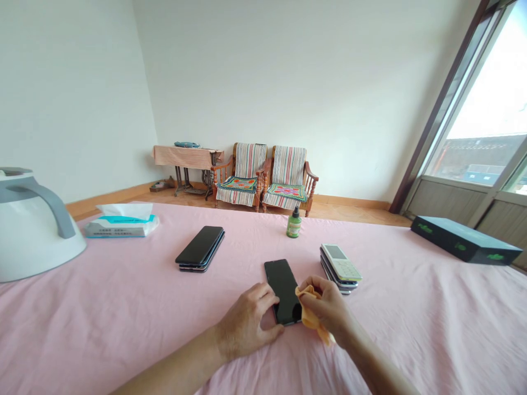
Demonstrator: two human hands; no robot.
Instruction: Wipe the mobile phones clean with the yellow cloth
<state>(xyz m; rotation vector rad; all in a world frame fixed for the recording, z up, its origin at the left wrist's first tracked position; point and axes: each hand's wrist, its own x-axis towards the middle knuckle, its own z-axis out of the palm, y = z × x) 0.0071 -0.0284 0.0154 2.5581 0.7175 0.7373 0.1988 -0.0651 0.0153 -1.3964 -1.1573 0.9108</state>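
Observation:
A black smartphone lies face up on the pink cloth in front of me. My left hand grips its lower left side, fingers along the edge and thumb by the bottom corner. Bunched in my right hand is a yellow-orange cloth, pressed against the phone's right edge. Just beyond that hand stands a stack of phones with a white keypad phone on top. To the left is another stack, topped by a dark smartphone. A green spray bottle stands upright farther back.
Pink cloth covers the table. At the left are a white kettle and a tissue pack. A black box sits at the right. Two wooden chairs and a sewing-machine table stand by the wall.

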